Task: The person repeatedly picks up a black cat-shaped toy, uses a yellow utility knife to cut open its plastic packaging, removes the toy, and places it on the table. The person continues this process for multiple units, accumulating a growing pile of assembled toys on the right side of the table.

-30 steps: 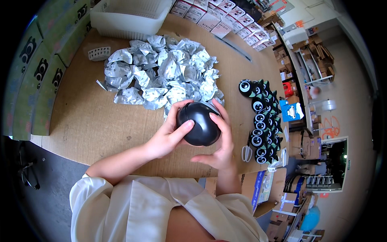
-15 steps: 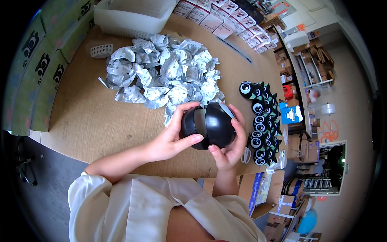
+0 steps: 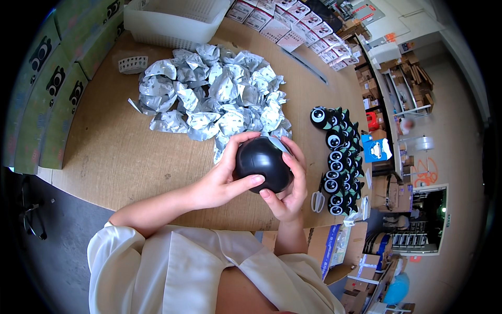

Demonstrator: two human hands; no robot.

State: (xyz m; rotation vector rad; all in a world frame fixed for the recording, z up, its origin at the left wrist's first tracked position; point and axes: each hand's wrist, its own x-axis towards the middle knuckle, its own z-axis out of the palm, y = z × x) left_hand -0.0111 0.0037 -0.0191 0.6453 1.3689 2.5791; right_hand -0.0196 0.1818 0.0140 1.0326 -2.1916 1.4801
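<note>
A glossy black ball (image 3: 257,163) sits between my two hands, in front of my chest and above the table's near part. My left hand (image 3: 226,175) grips its left side, thumb across the front. Around the right side curl the fingers of my right hand (image 3: 290,191), its thumb low on the front. The ball looks whole, with a thin seam faintly visible. A light grey piece (image 3: 278,144) shows on its upper right, by my right fingers. Just beyond the ball lies a heap of crumpled silvery wrappers (image 3: 225,89).
Right of my hands stand rows of black figures with big round eyes (image 3: 334,157), with scissors (image 3: 317,200) beside them. A translucent white basket (image 3: 172,29), small printed boxes (image 3: 290,26) and a long grey strip (image 3: 306,65) lie farther back. Green boxes (image 3: 31,110) are stacked at left.
The black ball's two parts, apart by a gap before, are now closed together. My right hand has moved left toward my left hand, which stays nearly still.
</note>
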